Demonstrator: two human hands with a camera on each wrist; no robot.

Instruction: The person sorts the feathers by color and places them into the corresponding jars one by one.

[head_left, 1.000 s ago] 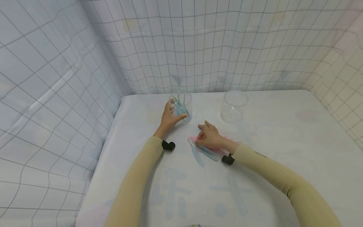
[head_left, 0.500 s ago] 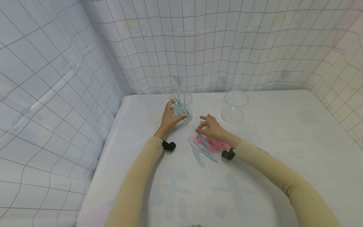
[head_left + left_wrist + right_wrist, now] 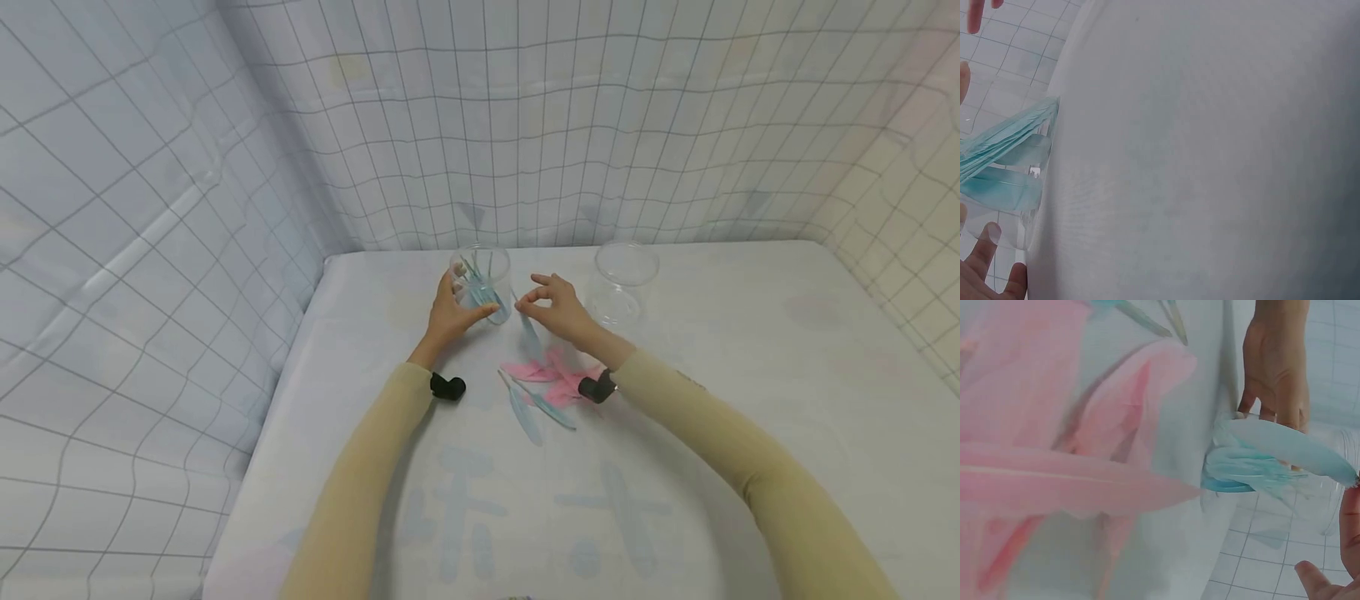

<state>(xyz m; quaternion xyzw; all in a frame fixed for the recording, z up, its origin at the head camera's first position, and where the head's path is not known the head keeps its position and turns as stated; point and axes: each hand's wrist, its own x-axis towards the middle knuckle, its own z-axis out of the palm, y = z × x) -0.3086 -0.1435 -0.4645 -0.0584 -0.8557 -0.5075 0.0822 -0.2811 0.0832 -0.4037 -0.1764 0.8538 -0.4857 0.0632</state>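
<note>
My left hand (image 3: 448, 315) holds a clear jar (image 3: 501, 262) from its left side, the thumb along its front. Several blue feathers (image 3: 1007, 140) stand inside, quills up. Just right of the jar, my right hand (image 3: 561, 308) pinches another blue feather (image 3: 530, 337) by its quill between thumb and index finger. That feather's vane hangs down, and in the right wrist view its curved vane (image 3: 1297, 445) passes in front of the jar. Below the right hand lies a heap of pink feathers (image 3: 536, 371), with two blue feathers (image 3: 523, 414) beside it on the table.
A second clear jar (image 3: 628, 265) stands behind and right of my right hand, with no feathers visible in it. The white cloth-covered table (image 3: 712, 483) meets gridded curtains (image 3: 540, 142) at the back and sides.
My right hand has lifted a blue feather off the heap and carried it up and away from me, beside the jar. More pink feathers now show. The left hand stays on the jar.
</note>
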